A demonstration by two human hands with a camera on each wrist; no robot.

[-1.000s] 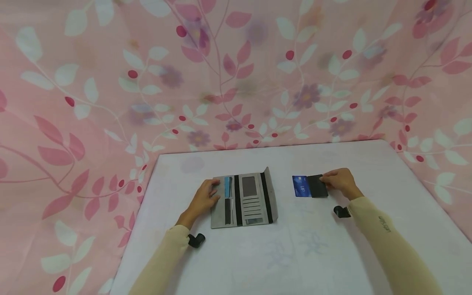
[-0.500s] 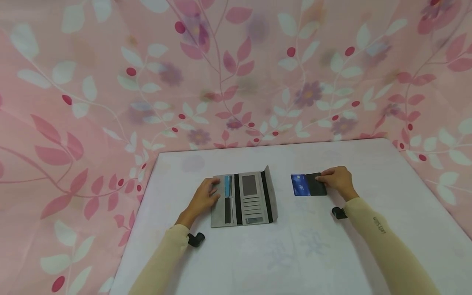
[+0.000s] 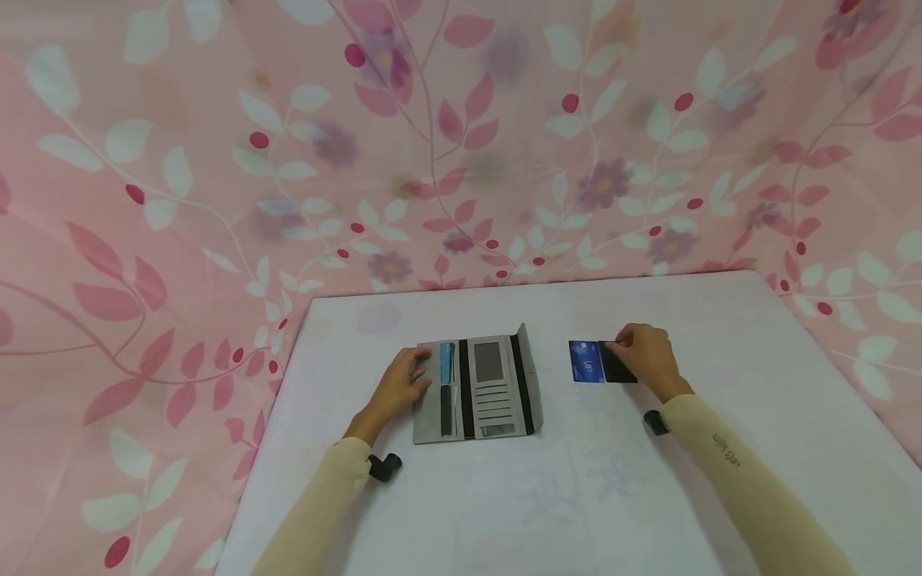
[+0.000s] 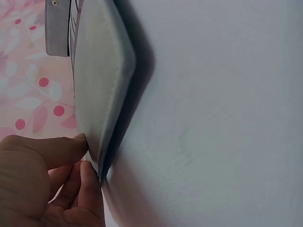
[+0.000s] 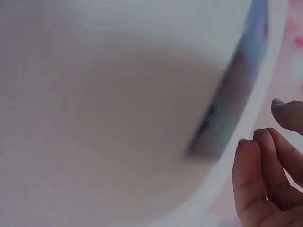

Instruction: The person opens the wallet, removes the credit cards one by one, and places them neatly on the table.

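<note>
Pink floral fabric (image 3: pixel 446 184) is hung behind a white table (image 3: pixel 490 504), whose near edge is cut off in the head view. An open gray wallet (image 3: pixel 497 400) is laid left of the table's middle, nearer the far edge, with its end flap (image 3: pixel 531 388) tipped up on the right. Some pale blue and dark stuff is tucked into its left-hand slots, too small to be made out.

Toward the far right corner, a blue card (image 3: pixel 587 366) is placed with "VIP" just readable; a black card (image 3: pixel 619 373) right beside it is partly covered by the right hand (image 3: pixel 651 360). Those cards are pretty badly blurred in the right wrist view, tbh. That hand is bent over from the right, thumb held apart from the fingertips, nothing pinched between; whether the black card is touched can't be told.

Wallet's left edge is touched by the left hand (image 3: pixel 394 388), fingers loosely bent and spread from the thumb; whatever's under that edge is hidden. Both forearms are covered by cream sleeves (image 3: pixel 749 472), cut off at the bottom.
</note>
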